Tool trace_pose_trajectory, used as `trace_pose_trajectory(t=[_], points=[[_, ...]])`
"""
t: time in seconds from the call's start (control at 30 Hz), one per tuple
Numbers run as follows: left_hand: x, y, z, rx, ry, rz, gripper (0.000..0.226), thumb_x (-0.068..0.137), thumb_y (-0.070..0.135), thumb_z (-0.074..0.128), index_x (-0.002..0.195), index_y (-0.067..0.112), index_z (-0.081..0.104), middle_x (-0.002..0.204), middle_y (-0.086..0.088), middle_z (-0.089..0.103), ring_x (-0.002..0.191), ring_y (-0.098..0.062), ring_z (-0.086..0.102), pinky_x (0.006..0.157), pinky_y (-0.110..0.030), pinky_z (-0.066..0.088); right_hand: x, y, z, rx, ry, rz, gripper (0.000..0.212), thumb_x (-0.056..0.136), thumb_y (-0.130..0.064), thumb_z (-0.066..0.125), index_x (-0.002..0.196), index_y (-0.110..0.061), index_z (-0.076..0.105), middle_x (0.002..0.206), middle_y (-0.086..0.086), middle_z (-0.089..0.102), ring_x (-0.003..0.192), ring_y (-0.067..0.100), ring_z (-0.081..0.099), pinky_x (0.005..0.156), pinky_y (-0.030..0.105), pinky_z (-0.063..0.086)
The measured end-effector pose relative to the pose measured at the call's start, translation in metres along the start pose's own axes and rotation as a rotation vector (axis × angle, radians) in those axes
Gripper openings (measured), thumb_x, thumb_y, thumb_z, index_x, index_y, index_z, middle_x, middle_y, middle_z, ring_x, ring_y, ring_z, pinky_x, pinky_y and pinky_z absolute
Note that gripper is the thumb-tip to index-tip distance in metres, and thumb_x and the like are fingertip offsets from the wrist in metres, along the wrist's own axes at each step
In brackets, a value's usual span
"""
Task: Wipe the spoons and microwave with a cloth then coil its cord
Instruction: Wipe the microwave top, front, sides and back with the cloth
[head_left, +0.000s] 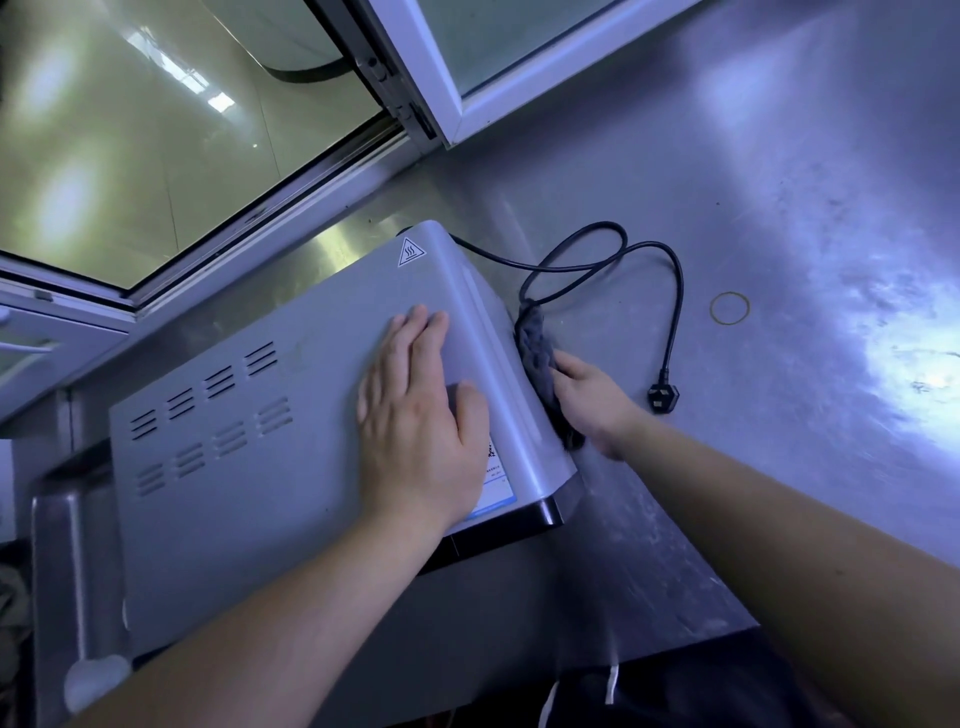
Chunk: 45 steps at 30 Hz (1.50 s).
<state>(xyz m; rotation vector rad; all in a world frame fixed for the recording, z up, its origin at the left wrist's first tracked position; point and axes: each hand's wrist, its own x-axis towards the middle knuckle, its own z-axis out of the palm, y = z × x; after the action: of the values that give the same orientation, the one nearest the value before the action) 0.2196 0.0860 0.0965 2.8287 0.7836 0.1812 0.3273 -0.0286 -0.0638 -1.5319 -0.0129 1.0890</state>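
Head view: rubber band (729, 293) near cord (680, 296)

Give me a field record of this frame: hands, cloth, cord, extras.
left hand: flat on top of microwave
right hand: holds cloth against microwave's side
cord: loose on counter, not coiled
plug: lying on counter, unplugged
rubber band: on counter, past the cord
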Motion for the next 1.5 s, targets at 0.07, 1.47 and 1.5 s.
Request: trace_pose_trajectory(t=[0.07, 1.47, 1.5], points=[[0.000, 0.000, 0.000, -0.002, -0.004, -0.001, 0.061, 0.095, 0.029, 0.037, 0.155, 0.020, 0.041, 0.165, 0.006, 0.033, 0.155, -0.012, 0.022, 0.124, -0.035, 0.018, -0.024, 0.003, 0.001, 0.031, -0.005, 0.026, 0.033, 0.099, -0.054, 0.048, 0.123, -0.043, 0.068, 0.117, -0.018, 0.074, 0.114, 0.009, 0.067, 0.104, 0.038, 0.053], [0.000, 0.001, 0.001, -0.036, 0.004, 0.019, 0.062, 0.093, 0.024, 0.042, 0.154, 0.016, 0.042, 0.163, 0.003, 0.036, 0.155, -0.016, 0.026, 0.124, -0.043, 0.024, -0.013, -0.051, 0.008, -0.101, -0.081, 0.024, 0.059, 0.106, -0.060, 0.015, 0.156, -0.034, 0.034, 0.130, -0.011, 0.048, 0.116, 0.009, 0.043, 0.097, 0.024, 0.027], [0.000, 0.001, 0.001, -0.036, 0.004, 0.018, 0.062, 0.093, 0.024, 0.042, 0.154, 0.016, 0.042, 0.163, 0.003, 0.036, 0.155, -0.015, 0.026, 0.124, -0.043, 0.023, -0.021, -0.049, 0.008, -0.092, -0.082, 0.045, 0.061, 0.105, -0.061, 0.015, 0.156, -0.034, 0.033, 0.133, -0.009, 0.050, 0.115, 0.010, 0.043, 0.096, 0.025, 0.028]])
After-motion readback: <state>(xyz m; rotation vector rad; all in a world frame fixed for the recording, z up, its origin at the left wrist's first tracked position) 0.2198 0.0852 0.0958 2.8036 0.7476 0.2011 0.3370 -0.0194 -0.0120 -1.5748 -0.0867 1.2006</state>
